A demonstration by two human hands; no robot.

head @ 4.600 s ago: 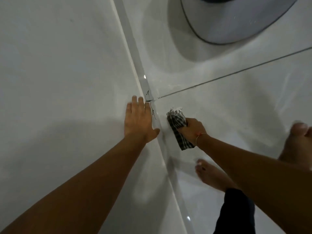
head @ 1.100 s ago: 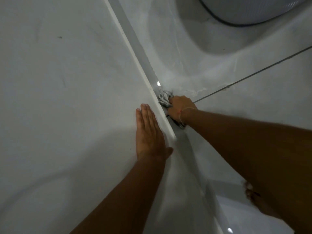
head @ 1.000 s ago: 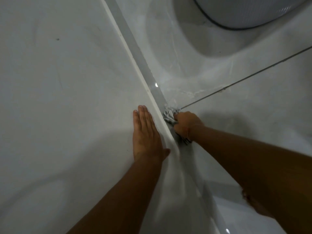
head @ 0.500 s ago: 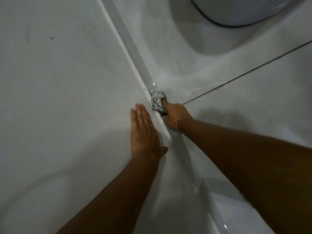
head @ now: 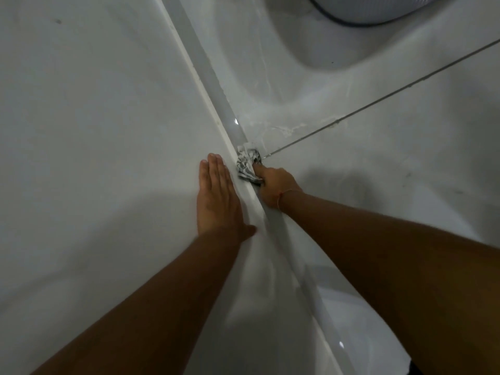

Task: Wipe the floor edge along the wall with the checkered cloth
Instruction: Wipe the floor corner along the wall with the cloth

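Note:
The black-and-white checkered cloth is bunched up and pressed into the floor edge, the grey skirting strip where the white wall meets the tiled floor. My right hand is closed on the cloth from below, with a thin red thread round its wrist. My left hand lies flat on the wall just left of the cloth, fingers together and holding nothing.
A dark grout line runs from the cloth toward the upper right. A large round white object with a dark rim stands on the floor at the top right and casts a shadow. Wet streaks mark the tile near the cloth.
My right hand has slid the cloth back and forth along the skirting, now near where the grout line meets it. My left hand has stayed flat on the wall.

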